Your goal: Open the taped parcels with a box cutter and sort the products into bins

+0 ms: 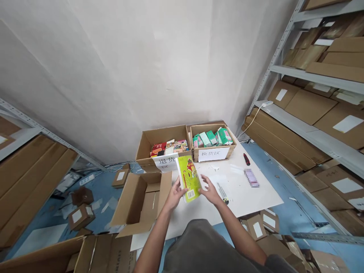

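Observation:
A yellow-green book (188, 177) with a barcode on its back stands tilted above the white table (256, 197). My left hand (174, 196) grips its left edge, fingers curled round the spine. On the book's lower right side, the fingers of my right hand (210, 190) are spread against the cover. An open, empty cardboard box (142, 203) sits just left of my hands. At the table's far edge are a labelled box of books (163, 146) and a labelled box of green packets (213, 141).
A pen (222, 192), a red-handled cutter (246, 159) and a small blurred item (251, 178) lie on the table. Metal shelves stacked with flat cartons (313, 110) line the right; more cartons (25, 178) line the left. Small boxes (81, 216) litter the blue floor.

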Motion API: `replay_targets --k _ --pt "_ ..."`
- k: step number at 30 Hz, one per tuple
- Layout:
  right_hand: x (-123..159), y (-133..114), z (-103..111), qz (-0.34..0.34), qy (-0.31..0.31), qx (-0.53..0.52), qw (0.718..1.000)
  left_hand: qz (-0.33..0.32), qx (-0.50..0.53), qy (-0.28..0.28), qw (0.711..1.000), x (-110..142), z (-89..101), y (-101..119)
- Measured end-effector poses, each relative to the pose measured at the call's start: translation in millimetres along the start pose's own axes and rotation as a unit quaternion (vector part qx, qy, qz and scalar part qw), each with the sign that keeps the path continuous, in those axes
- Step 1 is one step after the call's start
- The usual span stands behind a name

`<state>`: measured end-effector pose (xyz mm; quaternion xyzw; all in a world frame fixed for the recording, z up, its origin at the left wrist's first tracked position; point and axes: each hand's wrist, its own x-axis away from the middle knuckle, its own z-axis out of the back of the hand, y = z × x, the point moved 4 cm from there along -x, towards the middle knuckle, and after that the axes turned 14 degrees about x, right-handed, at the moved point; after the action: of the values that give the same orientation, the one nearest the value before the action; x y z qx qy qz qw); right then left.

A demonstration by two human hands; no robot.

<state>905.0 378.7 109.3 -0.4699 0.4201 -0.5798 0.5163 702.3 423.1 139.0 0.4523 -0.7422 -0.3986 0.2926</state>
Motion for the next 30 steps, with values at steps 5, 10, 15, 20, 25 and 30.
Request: replay_targets --k 5,10,15,20,25,30 --pt "2.1 6.9 37.3 -0.064 -0.103 -0.142 0.982 0.098 0.068 -0.047 0.992 11.5 7.9 9.3" --pt "16.7 8.9 53.6 -0.05 -0.154 -0.203 0.966 0.114 0.055 -0.043 0.991 8.2 9.6 -11.5" --pt "11.6 3.4 70.2 -0.027 -0.099 -0.181 0.978 0.03 -0.103 0.103 0.989 -4.3 4.6 -21.3" --pt "-2.7 -11.4 51.7 0.065 -0.063 -0.085 0.992 -0.013 -0.133 0.033 0.991 -10.7 -57.7 -43.1" --pt "-2.4 -17.7 27.2 0.125 -0.141 -0.045 0.981 -0.065 -0.113 0.036 0.991 -11.3 -78.7 -46.8" --pt "3.8 -21.7 7.4 0.16 -0.218 0.001 0.963 -0.056 -0.108 0.067 0.99 4.5 -52.7 -30.4"
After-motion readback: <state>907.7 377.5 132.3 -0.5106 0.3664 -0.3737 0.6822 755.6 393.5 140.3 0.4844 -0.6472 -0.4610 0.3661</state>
